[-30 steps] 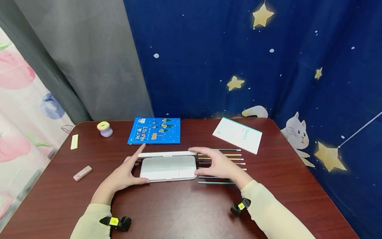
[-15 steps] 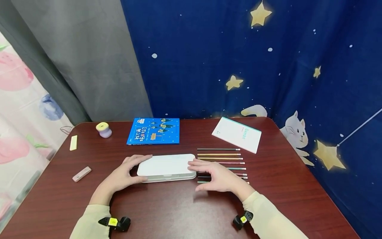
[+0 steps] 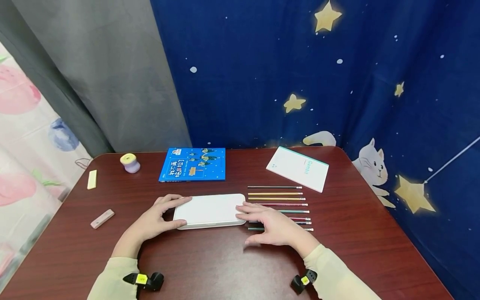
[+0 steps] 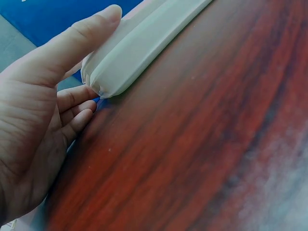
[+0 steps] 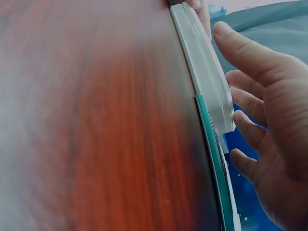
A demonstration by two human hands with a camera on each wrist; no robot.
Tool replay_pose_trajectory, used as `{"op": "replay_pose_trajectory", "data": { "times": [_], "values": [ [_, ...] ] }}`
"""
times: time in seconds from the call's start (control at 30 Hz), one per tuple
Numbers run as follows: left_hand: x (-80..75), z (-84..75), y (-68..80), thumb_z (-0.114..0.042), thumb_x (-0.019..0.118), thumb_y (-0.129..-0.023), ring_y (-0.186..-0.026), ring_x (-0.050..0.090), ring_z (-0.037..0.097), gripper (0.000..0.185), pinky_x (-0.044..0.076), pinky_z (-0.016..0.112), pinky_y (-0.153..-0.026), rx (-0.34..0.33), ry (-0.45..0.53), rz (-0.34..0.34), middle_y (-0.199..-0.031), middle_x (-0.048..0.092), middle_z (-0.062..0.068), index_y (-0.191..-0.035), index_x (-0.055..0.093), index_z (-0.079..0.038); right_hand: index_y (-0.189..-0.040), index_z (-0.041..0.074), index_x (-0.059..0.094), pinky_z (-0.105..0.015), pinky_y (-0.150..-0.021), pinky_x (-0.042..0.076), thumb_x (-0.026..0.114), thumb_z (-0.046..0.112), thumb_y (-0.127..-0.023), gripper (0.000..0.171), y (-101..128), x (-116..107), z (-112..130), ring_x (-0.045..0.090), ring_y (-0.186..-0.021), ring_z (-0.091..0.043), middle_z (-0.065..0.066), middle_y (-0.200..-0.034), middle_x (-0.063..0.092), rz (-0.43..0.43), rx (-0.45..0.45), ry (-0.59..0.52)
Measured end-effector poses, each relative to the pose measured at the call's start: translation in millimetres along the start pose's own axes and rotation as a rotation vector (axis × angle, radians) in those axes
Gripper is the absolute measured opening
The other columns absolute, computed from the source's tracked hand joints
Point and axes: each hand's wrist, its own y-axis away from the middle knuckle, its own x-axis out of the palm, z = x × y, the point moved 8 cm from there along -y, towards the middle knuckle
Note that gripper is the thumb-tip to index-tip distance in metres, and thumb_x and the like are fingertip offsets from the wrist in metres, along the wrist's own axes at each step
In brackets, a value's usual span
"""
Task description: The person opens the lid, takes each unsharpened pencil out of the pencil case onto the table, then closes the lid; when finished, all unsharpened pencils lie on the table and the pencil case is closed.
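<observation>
A white pencil case lies with its lid down on the table in the head view. My left hand grips its left end, thumb on the front edge and fingers at the back corner. In the left wrist view, the thumb lies over the case and the other fingers sit at its end. My right hand rests its fingertips on the lid's right end, with the thumb apart from it near the table. Several pencils lie in a row beside the case, partly hidden under the right hand.
A blue book and a white notebook lie at the back. On the left are a yellow-and-lilac spool-shaped object, a pale yellow strip and a pinkish bar. Curtains hang behind the table.
The case's lid has swung down from standing up to lying shut. My right hand came forward with it, then its thumb left the case. The left hand stayed at the left end.
</observation>
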Motion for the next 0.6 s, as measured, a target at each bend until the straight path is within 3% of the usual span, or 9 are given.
{"op": "replay_pose_trajectory", "data": {
  "times": [0.6],
  "values": [
    [-0.3,-1.2,0.0,-0.045,0.082,-0.09,-0.129,0.038,0.023,0.068,0.045,0.059,-0.099,0.014,0.02,0.009,-0.148,0.052,0.0,-0.151,0.055,-0.036,-0.154,0.026,0.055,-0.051,-0.123,0.029,0.076,0.049,-0.093,0.069,-2.3,1.2,4.2,0.03,-0.155,-0.014,0.011,-0.165,0.04,0.01,-0.007,0.135]
  ]
}}
